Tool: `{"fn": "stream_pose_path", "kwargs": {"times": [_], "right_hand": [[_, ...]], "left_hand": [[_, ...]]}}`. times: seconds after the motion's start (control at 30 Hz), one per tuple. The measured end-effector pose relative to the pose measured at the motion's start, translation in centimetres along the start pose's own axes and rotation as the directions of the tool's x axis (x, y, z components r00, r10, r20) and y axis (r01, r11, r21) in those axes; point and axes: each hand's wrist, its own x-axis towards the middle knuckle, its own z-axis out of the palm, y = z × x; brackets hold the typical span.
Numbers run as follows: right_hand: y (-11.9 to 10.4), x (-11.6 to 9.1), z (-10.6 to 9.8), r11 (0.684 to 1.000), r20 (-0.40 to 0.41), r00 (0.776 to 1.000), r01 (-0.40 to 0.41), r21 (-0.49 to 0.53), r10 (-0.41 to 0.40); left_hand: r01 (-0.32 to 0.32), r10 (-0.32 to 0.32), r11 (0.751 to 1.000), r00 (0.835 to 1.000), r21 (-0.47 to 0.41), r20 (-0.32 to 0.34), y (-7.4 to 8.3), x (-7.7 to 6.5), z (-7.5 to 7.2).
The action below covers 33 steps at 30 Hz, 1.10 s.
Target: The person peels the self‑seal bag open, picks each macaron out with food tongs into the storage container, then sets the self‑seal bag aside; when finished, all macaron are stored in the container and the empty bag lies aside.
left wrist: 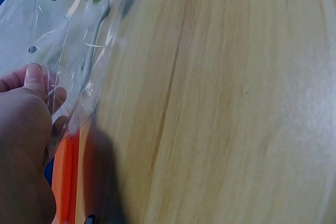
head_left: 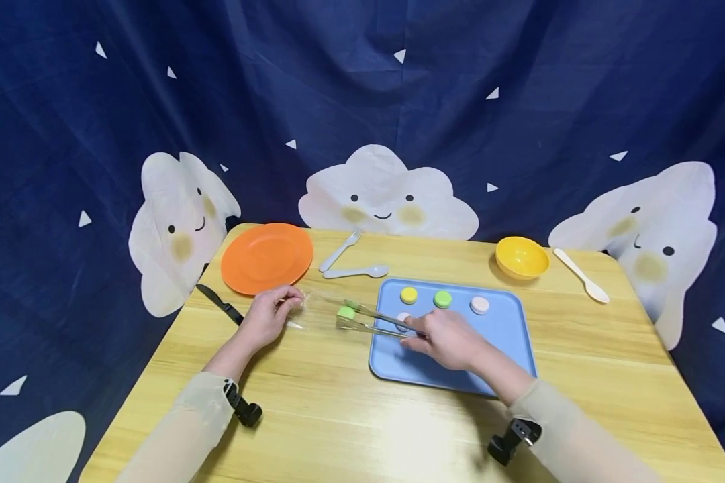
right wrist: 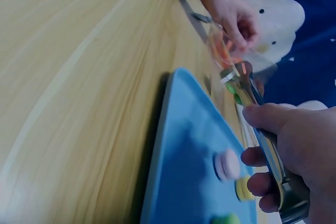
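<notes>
My left hand (head_left: 270, 314) pinches one end of a clear plastic bag (head_left: 319, 310) between thumb and fingers, seen close up in the left wrist view. My right hand (head_left: 450, 339) grips metal tongs (right wrist: 272, 158). Between the tongs' tips is a green macaron (head_left: 346, 312), at or inside the bag's right end; the see-through film makes it hard to tell which. Under my right hand lies a blue tray (head_left: 453, 365). It bears a yellow macaron (head_left: 409, 295), another green macaron (head_left: 442, 299), a pink macaron (head_left: 480, 305) and a pale macaron (head_left: 404, 320), partly covered by the tongs.
An orange plate (head_left: 267, 258) is at the back left, beside a black knife (head_left: 217, 302). A grey fork (head_left: 340, 251) and grey spoon (head_left: 356, 272) lie behind the bag. At the back right are a yellow bowl (head_left: 522, 258) and a white spoon (head_left: 582, 276).
</notes>
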Motion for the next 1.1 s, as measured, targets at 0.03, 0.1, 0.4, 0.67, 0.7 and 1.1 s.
{"fn": "stream_pose_path", "kwargs": {"times": [0.03,0.1,0.4,0.67,0.7,1.1], "right_hand": [[0.2,-0.6,-0.4,1.000,-0.006,1.000,0.002,0.002,-0.002],[0.7,-1.9,-1.1,1.000,-0.014,1.000,-0.003,0.012,0.004],[3.2,-8.5,-4.2,0.997,-0.103,0.992,-0.069,0.029,0.072],[5.5,-14.2,-6.4,0.989,-0.207,0.968,-0.148,-0.024,0.140],[5.7,-14.8,-6.5,0.985,-0.212,0.964,-0.169,-0.030,0.159],[7.7,-19.8,-5.7,0.941,-0.199,0.930,-0.330,-0.074,0.310]], "left_hand": [[0.001,-0.001,1.000,1.000,-0.001,0.001,0.0,0.0,0.0],[-0.001,0.001,1.000,1.000,-0.006,0.002,0.0,0.0,0.0],[-0.026,0.026,1.000,1.000,-0.007,0.012,-0.4,0.1,0.3],[-0.037,0.036,0.999,0.999,0.015,0.012,-0.6,0.1,0.2],[-0.038,0.038,0.999,0.999,0.018,0.012,-0.7,0.1,0.2],[-0.048,0.047,0.999,0.999,0.012,0.027,-0.6,0.3,0.2]]}}
